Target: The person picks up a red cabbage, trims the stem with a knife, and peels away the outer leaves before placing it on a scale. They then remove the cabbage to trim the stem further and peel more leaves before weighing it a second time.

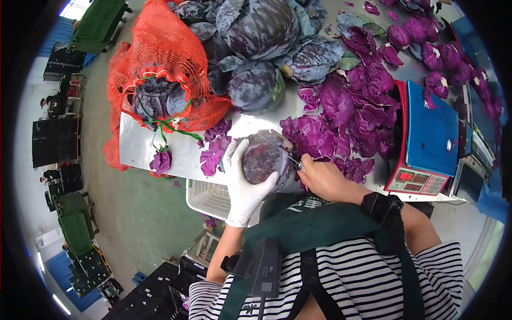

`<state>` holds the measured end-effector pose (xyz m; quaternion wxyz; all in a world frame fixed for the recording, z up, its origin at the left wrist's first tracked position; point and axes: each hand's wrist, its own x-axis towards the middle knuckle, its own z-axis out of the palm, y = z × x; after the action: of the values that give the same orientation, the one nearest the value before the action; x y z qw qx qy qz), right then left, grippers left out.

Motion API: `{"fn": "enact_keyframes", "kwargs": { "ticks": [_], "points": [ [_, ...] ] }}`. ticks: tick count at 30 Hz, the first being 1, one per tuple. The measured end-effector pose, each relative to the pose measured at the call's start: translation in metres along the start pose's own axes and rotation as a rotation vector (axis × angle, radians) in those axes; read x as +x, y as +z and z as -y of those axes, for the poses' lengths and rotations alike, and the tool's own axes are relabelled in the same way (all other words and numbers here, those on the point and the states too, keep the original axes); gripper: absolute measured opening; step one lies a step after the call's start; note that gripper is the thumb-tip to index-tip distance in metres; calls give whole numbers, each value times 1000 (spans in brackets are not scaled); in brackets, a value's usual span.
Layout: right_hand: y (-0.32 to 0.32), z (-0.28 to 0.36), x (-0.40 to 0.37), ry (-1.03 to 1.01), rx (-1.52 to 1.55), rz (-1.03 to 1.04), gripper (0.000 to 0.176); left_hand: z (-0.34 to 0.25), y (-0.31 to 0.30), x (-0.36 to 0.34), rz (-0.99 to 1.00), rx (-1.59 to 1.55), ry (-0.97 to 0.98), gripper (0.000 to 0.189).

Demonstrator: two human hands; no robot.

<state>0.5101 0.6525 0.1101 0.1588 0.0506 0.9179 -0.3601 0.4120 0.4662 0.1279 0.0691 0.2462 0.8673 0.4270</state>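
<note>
A red cabbage (261, 160) with dull purple outer leaves sits at the front edge of the metal table. My left hand (241, 184), in a white glove, curves around its left side, thumb along the near face. My bare right hand (322, 178) grips a knife (277, 145) by the handle. The thin blade lies across the top of the cabbage, near its pale stem end (286, 143). Torn purple leaves (314, 136) spread out to the right of the cabbage, with a few loose ones (215, 154) to its left.
A red mesh sack (165, 48) with cabbages stands at the left, beside piled whole cabbages (258, 32). Trimmed heads (416, 29) lie at the back right. A red scale with a blue pan (429, 128) stands right. Below the table edge is a white basket (205, 197).
</note>
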Motion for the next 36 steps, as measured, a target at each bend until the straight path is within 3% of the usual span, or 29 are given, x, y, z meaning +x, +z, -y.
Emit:
{"fn": "enact_keyframes", "kwargs": {
  "ticks": [2, 6, 8, 11, 15, 18, 21, 23, 25, 26, 27, 28, 29, 30, 32, 36],
  "points": [
    [-2, 1, -2, -7, -55, 26, 27, -3, -1, 1, -24, -15, 8, 80],
    [-27, 28, 1, 276, 21, 322, 36, -22, -5, 0, 30, -24, 6, 76],
    [12, 4, 18, 150, 38, 97, 30, 0, 1, -1, -33, -69, 21, 79],
    [8, 6, 20, 30, 4, 26, 25, 21, 7, -4, -53, -80, 46, 78],
    [7, 10, 1, -70, -77, -70, 26, 0, 1, -6, 40, -1, 56, 80],
    [1, 5, 13, -24, -73, -16, 28, 7, 10, -4, -33, -43, 28, 81],
    [25, -7, 34, 87, -64, -88, 28, 8, 11, -7, -32, 29, 94, 78],
    [13, -7, 21, 88, -62, 20, 30, 14, 6, -10, -74, -98, 76, 79],
    [25, 2, 12, 266, 171, 80, 30, 19, 5, -15, -98, -166, 56, 81],
    [58, -31, 18, 64, 99, 158, 29, 4, -2, -17, -60, -76, 70, 80],
    [71, -34, 2, 190, 280, -34, 26, -12, -5, -23, -65, -235, -5, 82],
    [69, -39, 0, -289, 94, -177, 26, -11, -12, -27, -42, -142, -10, 88],
    [77, -37, 1, -190, 403, -141, 23, 4, -18, -37, -59, 92, 36, 96],
    [53, -12, -1, 327, 864, 81, 19, 20, -13, -44, -67, 7, -29, 98],
    [63, -11, 17, 310, 1284, 62, 15, 33, -5, -54, -113, -179, -120, 102],
    [42, 0, 17, 203, 1297, 101, 16, 9, 2, -53, -176, -605, -202, 105]
  ]
}}
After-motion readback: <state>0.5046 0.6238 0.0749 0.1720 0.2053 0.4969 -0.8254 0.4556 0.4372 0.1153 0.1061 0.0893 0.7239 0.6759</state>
